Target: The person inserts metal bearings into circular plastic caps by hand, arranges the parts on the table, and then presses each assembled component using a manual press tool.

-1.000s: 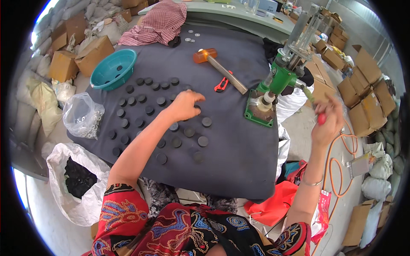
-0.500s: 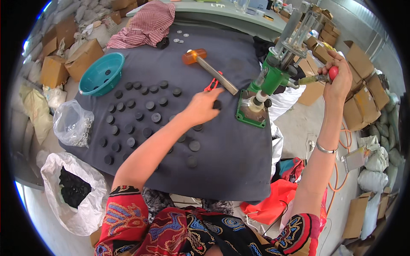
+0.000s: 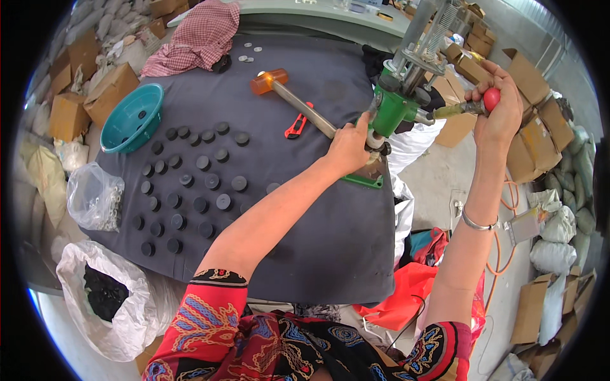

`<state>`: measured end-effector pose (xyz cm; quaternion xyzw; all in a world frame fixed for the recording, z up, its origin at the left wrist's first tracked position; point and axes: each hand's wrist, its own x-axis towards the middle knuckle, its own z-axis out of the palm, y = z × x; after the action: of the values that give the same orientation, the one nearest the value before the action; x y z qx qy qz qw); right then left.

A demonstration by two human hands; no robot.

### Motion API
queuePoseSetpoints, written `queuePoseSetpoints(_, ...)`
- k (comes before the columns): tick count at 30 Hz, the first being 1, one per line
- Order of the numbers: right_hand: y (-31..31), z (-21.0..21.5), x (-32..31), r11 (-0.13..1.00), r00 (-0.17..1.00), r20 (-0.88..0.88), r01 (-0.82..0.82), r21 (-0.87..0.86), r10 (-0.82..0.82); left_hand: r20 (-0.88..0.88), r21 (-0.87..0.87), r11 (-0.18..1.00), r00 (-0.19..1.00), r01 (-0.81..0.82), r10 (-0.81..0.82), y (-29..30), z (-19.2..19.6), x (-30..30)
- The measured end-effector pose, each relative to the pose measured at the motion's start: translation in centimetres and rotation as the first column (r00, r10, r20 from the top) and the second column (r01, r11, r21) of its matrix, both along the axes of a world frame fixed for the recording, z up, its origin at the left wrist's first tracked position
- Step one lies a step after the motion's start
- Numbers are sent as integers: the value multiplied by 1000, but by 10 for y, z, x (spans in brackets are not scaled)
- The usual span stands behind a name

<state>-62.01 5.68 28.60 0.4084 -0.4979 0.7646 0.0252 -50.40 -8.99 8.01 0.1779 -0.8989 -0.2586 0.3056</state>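
A green hand press point(image 3: 392, 109) stands at the right end of the dark cloth-covered table. My left hand point(image 3: 351, 146) reaches in under its ram, fingers bent and closed beside the die; what they hold, if anything, is hidden. My right hand point(image 3: 502, 111) is wrapped round the red ball knob point(image 3: 492, 99) at the end of the press lever point(image 3: 456, 110). Many round black discs point(image 3: 203, 163) lie spread over the left half of the table. Left of my left hand are a hammer with an orange head point(image 3: 269, 81) and a red utility knife point(image 3: 296, 125).
A teal basin point(image 3: 109, 134) with a few black discs, a clear bag of small parts point(image 3: 95, 198) and a checked cloth point(image 3: 194, 37) sit along the table's left side. An open white sack point(image 3: 143, 289) stands below. Small pale discs point(image 3: 244, 58) lie farther back. Cardboard boxes point(image 3: 527, 149) are stacked at right.
My left hand has moved right, from beside the hammer handle to the press die. A black disc near that hand is no longer visible. My right hand stays on the lever knob.
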Motion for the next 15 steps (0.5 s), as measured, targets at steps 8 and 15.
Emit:
queuePoseSetpoints(8,12,-10,13,1000,1000,-17,12,-8,-12,-121,254,967,992,5,26,3,-16,-12)
queuePoseSetpoints(15,42,-91,53,993,973,-226,18,-114,-44,-188,327,943,982,62,1,-1,-23,2)
